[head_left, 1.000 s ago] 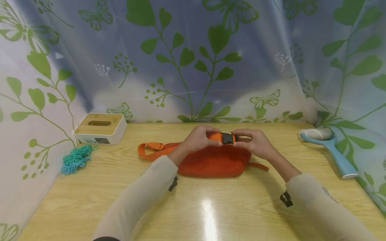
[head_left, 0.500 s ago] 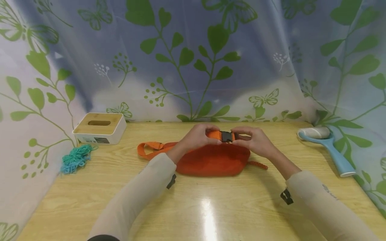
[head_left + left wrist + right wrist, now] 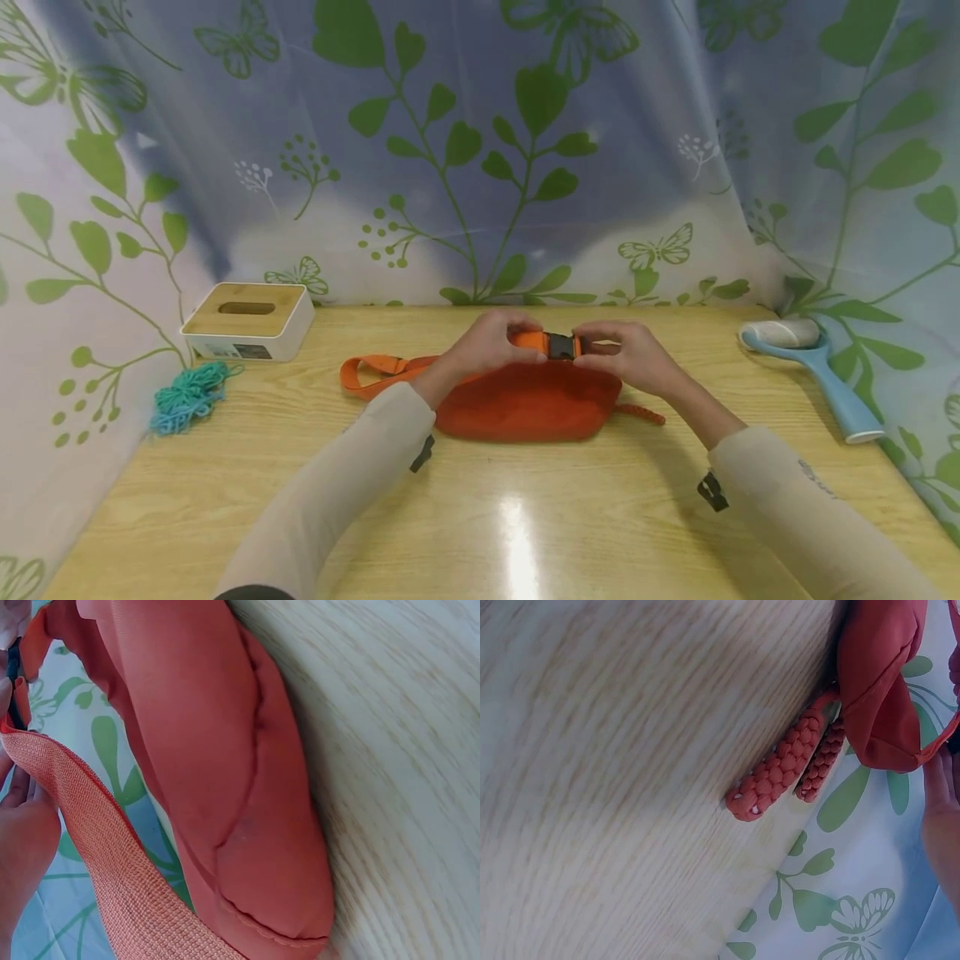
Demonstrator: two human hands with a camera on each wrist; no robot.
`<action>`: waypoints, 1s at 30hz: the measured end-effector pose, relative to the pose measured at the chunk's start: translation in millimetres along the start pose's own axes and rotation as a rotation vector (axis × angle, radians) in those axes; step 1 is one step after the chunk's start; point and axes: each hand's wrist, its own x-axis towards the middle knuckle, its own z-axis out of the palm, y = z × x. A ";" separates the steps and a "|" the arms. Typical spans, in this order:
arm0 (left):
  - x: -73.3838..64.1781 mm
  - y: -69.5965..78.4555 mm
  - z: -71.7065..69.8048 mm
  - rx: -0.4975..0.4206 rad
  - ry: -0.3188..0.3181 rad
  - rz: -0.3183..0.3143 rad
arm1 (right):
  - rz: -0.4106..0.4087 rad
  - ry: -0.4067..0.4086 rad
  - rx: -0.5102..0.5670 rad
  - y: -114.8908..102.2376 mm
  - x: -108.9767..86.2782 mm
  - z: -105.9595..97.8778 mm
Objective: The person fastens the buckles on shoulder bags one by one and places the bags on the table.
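Note:
An orange-red waist bag (image 3: 525,408) lies on the table in the head view, its orange strap (image 3: 360,385) looping out at the left. Above the bag's top edge is a black side-release buckle (image 3: 560,346), its halves together. My left hand (image 3: 489,342) pinches the strap at the buckle's left end, and my right hand (image 3: 632,357) pinches the buckle's right end between thumb and fingers. The woven strap (image 3: 135,877) runs beside the bag (image 3: 195,712) in the left wrist view. A braided zipper pull (image 3: 780,769) hangs from the bag in the right wrist view.
A white tissue box (image 3: 251,321) with a wooden lid stands at the back left. In front of it lies a bundle of green and blue yarn (image 3: 189,396). A blue-handled lint roller (image 3: 825,367) rests at the right. Patterned curtain (image 3: 480,167) borders the table (image 3: 420,533).

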 end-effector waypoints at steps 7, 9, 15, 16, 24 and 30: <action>-1.1 -3.5 0.9 0.004 -0.025 -0.039 | 0.005 -0.007 -0.042 2.7 0.3 1.7; -1.4 -4.0 1.1 0.005 -0.026 -0.046 | 0.011 -0.012 -0.048 3.9 0.8 2.3; -1.6 -6.0 2.1 0.027 -0.041 -0.064 | -0.001 -0.028 -0.070 6.8 2.7 4.6; -1.6 -6.4 2.4 0.032 -0.044 -0.067 | 0.000 -0.031 -0.073 7.2 2.9 4.9; -1.8 -10.0 3.8 0.070 -0.057 -0.083 | 0.035 -0.065 -0.096 12.0 3.8 5.9; 0.0 -16.1 6.2 0.090 -0.073 -0.094 | 0.054 -0.086 -0.124 13.6 5.3 6.1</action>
